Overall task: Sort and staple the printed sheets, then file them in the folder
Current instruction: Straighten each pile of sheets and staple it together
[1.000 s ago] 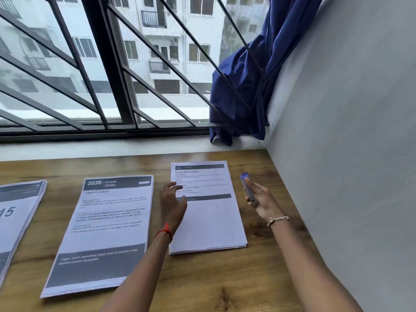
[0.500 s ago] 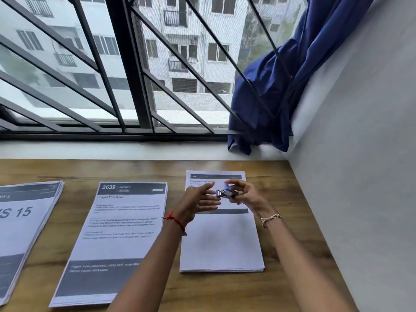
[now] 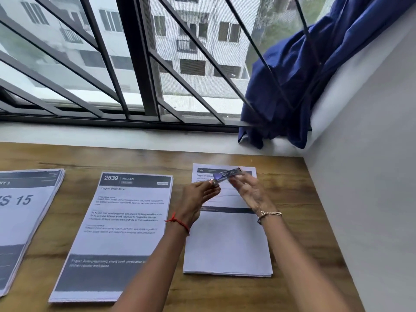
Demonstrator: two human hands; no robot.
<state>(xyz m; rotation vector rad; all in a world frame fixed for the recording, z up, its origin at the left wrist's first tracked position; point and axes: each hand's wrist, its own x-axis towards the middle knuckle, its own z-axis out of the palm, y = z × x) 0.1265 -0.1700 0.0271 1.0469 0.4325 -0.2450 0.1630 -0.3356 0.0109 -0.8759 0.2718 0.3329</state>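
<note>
Wooden table (image 3: 157, 158) (3 paper stacks (image 3: 117, 221))

On table (image 3: 304, 221), L stack (image 3: 22, 221), mid stack (image 3: 121, 233) & R stack (image 3: 227, 248) lie in a row, stapler (image 3: 225, 175) above R stack's far end, window (image 3: 135, 64) behind, curtain (image 3: 292, 86) back-R.

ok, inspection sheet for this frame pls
surface: wooden table.
job's things: left stack, middle stack and right stack of printed sheets lie flat, apart; stapler held above right stack; no folder seen.
clutter: nothing seen.
grips: left grip pinches stapler's metal end; right grip pinches its blue end.
cables: nothing seen.
surroundings: barred window, blue curtain, white wall at right.
</note>
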